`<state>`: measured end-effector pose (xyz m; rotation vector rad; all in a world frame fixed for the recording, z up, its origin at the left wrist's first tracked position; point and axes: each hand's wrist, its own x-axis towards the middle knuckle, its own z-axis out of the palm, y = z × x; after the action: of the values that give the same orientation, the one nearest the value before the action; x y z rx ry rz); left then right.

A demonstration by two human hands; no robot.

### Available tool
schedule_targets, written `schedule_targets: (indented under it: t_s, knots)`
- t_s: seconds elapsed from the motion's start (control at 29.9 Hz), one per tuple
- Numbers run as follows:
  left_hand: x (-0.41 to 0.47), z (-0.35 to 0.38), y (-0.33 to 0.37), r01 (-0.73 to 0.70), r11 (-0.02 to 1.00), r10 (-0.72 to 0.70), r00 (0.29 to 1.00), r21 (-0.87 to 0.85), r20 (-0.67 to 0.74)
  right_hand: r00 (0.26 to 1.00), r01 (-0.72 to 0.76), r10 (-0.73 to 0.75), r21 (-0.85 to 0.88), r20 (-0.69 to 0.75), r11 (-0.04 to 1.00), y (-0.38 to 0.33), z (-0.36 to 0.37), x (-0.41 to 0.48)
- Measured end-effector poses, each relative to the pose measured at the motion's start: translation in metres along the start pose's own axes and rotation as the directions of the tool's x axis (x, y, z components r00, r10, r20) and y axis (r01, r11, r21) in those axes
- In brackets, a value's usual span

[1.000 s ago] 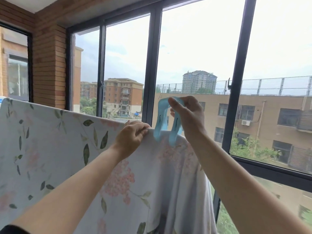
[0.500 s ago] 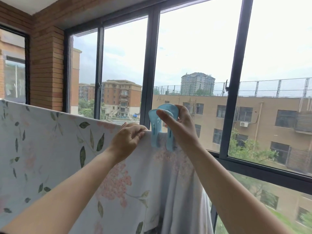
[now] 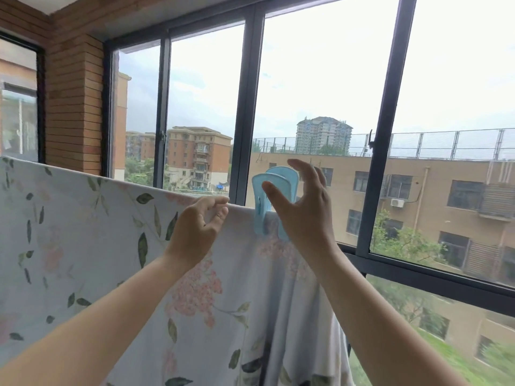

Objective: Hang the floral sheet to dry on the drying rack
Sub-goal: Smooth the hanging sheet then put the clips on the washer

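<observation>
The floral sheet (image 3: 92, 246), white with green leaves and pink blossoms, hangs draped over a rail hidden beneath its top fold. A large light-blue clothes peg (image 3: 264, 201) clamps the sheet's top edge near its right end. My left hand (image 3: 199, 232) hovers just left of the peg with fingers loosely spread, off the fabric or barely brushing its top edge. My right hand (image 3: 302, 210) is in front of the peg with fingers spread apart, holding nothing. The drying rack itself is covered by the sheet.
Dark-framed windows (image 3: 246, 112) stand right behind the sheet, with buildings outside. A brick wall (image 3: 73, 101) fills the left corner. The sheet's right end bunches and hangs down near the window frame (image 3: 320, 316).
My right hand pushed the peg down onto the sheet's top edge and let go of it. My left hand released its pinch on the fabric and opened.
</observation>
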<state>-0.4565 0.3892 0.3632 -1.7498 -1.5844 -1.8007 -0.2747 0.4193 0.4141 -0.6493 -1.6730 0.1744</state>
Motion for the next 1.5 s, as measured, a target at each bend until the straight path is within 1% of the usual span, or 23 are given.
schedule_targets:
  t_s: [0.13, 0.23, 0.33, 0.43, 0.67, 0.84, 0.94, 1.0, 1.14, 1.27, 1.37, 1.5]
  knots:
    - [-0.027, -0.002, 0.004, 0.088, 0.983, -0.093, 0.995, -0.164, -0.020, 0.998, -0.031, 0.030, -0.025, -0.062, 0.999, -0.009, -0.006, -0.023]
    - [-0.040, -0.005, 0.003, 0.121, 0.970, -0.120, 0.993, -0.210, 0.017, 0.995, -0.085, 0.082, -0.068, -0.051, 0.994, -0.017, -0.007, -0.039]
    - [-0.058, -0.023, -0.007, 0.118, 0.966, -0.104, 0.992, -0.228, 0.071, 0.992, -0.124, 0.119, -0.127, -0.052, 0.984, -0.032, -0.003, -0.063]
    - [-0.077, -0.048, -0.022, 0.111, 0.964, -0.076, 0.986, -0.243, 0.148, 0.984, -0.167, 0.153, -0.174, -0.091, 0.970, -0.052, 0.010, -0.090]
    - [-0.118, -0.101, -0.047, 0.120, 0.951, -0.023, 0.946, -0.284, 0.324, 0.957, -0.286, 0.265, -0.244, -0.117, 0.927, -0.100, 0.044, -0.153]
    - [-0.144, -0.142, -0.071, 0.175, 0.948, -0.048, 0.905, -0.267, 0.423, 0.946, -0.320, 0.320, -0.279, -0.046, 0.906, -0.128, 0.075, -0.185]
    - [-0.152, -0.167, -0.084, 0.204, 0.948, -0.084, 0.900, -0.243, 0.427, 0.942, -0.327, 0.334, -0.266, -0.019, 0.907, -0.145, 0.093, -0.200]
    - [-0.162, -0.184, -0.093, 0.247, 0.944, -0.140, 0.900, -0.219, 0.413, 0.935, -0.332, 0.352, -0.256, 0.033, 0.908, -0.154, 0.106, -0.209]
    - [-0.191, -0.217, -0.114, 0.347, 0.925, -0.257, 0.870, -0.153, 0.421, 0.907, -0.349, 0.385, -0.208, 0.170, 0.914, -0.165, 0.133, -0.234]
    - [-0.221, -0.259, -0.139, 0.439, 0.897, -0.388, 0.838, -0.051, 0.384, 0.851, -0.372, 0.404, -0.156, 0.337, 0.915, -0.171, 0.172, -0.260]
    - [-0.243, -0.294, -0.163, 0.496, 0.868, -0.471, 0.810, 0.019, 0.350, 0.808, -0.394, 0.411, -0.133, 0.423, 0.910, -0.178, 0.207, -0.281]
    - [-0.257, -0.337, -0.197, 0.556, 0.828, -0.549, 0.780, 0.071, 0.301, 0.746, -0.416, 0.421, -0.132, 0.517, 0.900, -0.189, 0.256, -0.303]
